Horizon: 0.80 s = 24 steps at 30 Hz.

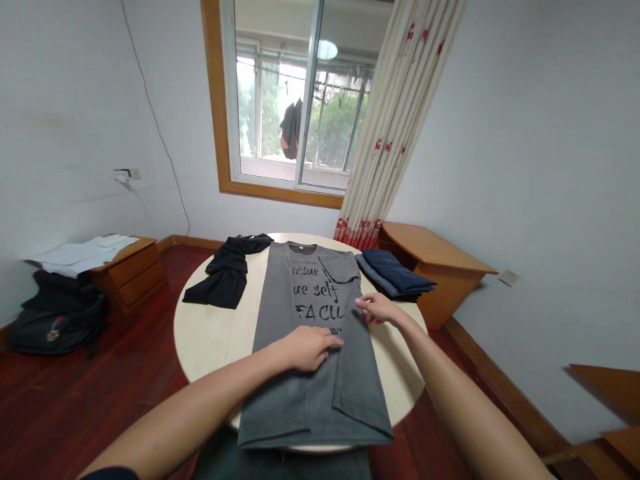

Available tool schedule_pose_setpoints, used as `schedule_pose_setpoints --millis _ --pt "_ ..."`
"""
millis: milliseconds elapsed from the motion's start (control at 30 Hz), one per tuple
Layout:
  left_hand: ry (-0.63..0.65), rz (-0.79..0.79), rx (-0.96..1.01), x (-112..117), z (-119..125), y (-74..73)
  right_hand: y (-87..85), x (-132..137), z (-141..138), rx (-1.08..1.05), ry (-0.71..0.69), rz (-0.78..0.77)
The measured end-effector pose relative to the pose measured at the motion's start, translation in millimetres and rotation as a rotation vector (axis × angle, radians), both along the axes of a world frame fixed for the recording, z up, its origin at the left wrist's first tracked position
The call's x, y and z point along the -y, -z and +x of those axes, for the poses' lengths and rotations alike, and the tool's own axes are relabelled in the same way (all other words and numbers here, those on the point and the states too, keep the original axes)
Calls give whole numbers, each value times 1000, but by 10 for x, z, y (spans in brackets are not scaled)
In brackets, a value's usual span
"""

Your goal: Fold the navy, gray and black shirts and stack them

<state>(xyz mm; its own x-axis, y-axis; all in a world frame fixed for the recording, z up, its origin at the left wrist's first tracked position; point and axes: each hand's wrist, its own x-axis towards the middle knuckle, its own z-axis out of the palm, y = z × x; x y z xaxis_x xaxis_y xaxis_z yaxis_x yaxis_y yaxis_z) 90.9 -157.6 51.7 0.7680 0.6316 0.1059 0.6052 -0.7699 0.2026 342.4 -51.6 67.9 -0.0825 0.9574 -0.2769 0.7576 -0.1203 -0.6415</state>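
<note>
A grey T-shirt (285, 320) with black lettering lies on the round pale table (215, 340), its collar toward the window. Its right side and sleeve are folded inward over the front. My left hand (310, 347) rests on the lower middle of the shirt, palm down with fingers stretched out near the folded flap. At the shirt's right edge, below the folded sleeve, my right hand (379, 309) has its fingers curled together on the cloth. Its lower fingers are partly hidden.
Crumpled black clothing (227, 270) lies on the table's left side. A stack of folded dark blue clothes (395, 272) sits at the back right. Beyond it stands a wooden desk (435, 250); a drawer cabinet (133, 270) and black bag (57, 313) are at left.
</note>
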Motion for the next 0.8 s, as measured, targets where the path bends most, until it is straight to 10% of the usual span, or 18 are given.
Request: schedule_pose_setpoints --millis 333,800 --pt "360 151 39 -377 411 433 547 -1501 156 -112 159 357" --pt "357 171 174 -335 370 359 574 -2312 -4 -146 153 373"
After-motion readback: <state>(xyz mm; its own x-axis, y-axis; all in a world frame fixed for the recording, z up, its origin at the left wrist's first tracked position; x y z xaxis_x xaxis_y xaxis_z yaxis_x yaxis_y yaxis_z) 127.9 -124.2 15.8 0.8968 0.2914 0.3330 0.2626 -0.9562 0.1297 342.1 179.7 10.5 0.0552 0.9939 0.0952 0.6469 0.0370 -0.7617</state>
